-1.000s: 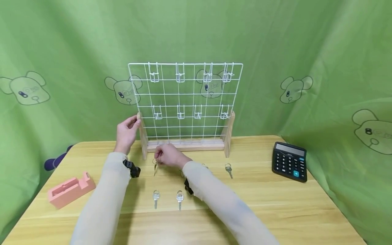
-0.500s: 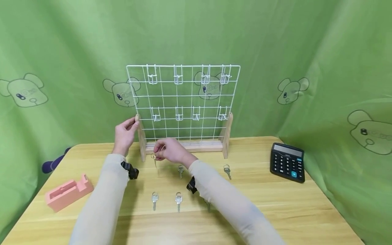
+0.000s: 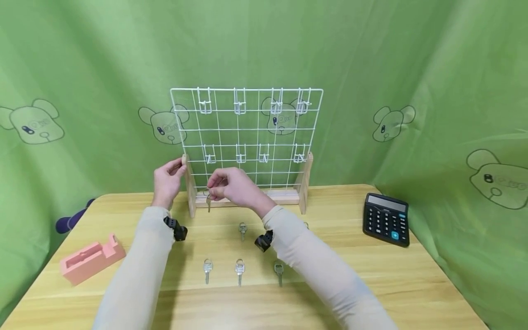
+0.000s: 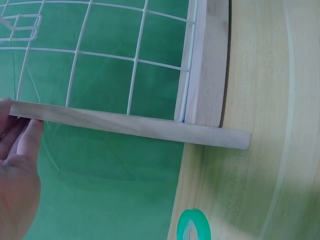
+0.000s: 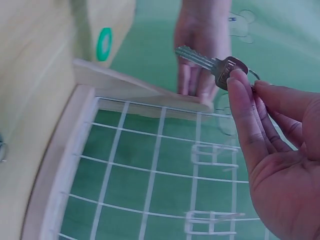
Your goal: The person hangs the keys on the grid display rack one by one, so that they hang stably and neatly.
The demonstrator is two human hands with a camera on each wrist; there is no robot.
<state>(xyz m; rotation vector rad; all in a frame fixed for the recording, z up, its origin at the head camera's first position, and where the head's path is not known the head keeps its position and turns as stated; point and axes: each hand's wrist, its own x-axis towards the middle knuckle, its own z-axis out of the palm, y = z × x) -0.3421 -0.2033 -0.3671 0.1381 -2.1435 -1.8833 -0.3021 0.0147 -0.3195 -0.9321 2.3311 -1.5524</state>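
Note:
A white wire grid rack (image 3: pixel 249 129) with two rows of hooks stands in a wooden frame. My left hand (image 3: pixel 167 184) grips the top of the frame's left upright (image 3: pixel 190 188); in the left wrist view the thumb and fingers (image 4: pixel 31 141) lie on either side of the wood. With my right hand (image 3: pixel 237 185) I pinch the ring of a key (image 5: pixel 227 69), whose blade hangs down in front of the rack's lower left part. Level with the rack's bottom rail, the key is below the lower left hook (image 3: pixel 209 156).
Several keys with rings lie on the wooden table, among them one key (image 3: pixel 242 230) behind and a front row with a key (image 3: pixel 240 271) in the middle. A pink tape dispenser (image 3: pixel 92 261) sits at left, a black calculator (image 3: pixel 386 219) at right. Green cloth surrounds the table.
My right hand has lifted the key off the table and raised it toward the rack's lower left hooks. The left hand keeps its grip on the upright.

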